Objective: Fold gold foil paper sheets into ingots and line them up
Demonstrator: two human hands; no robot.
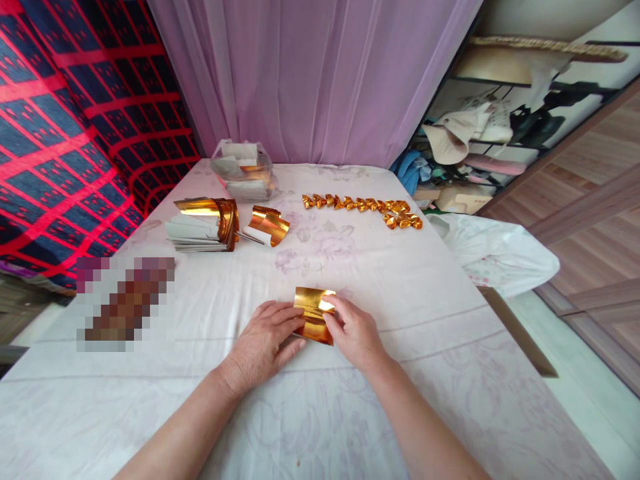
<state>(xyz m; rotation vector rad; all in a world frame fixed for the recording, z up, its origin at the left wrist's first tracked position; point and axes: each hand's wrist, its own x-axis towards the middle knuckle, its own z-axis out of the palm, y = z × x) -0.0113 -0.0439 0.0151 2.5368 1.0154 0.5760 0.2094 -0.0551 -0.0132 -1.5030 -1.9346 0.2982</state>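
A shiny gold foil paper sheet [314, 319] lies on the table in front of me, with a crease across its middle. My left hand [270, 337] rests flat at its left edge, fingers stretched out and fingertips on the foil, thumb apart below. At the right edge, my right hand [353, 328] has thumb and forefinger closed on the sheet. Farther back stand a thick stack of gold foil papers [203, 227] with pale backs and a smaller pile of foil sheets [267, 227]. A row of folded gold foil pieces [360, 203] runs toward the right.
The table [310, 427] has a pale flowered cloth. A clear plastic bag [245, 170] with more papers stands at the back left. A blurred-out patch [127, 303] covers something at left. Beyond the right edge are a white plastic bag [500, 253] and loaded shelves.
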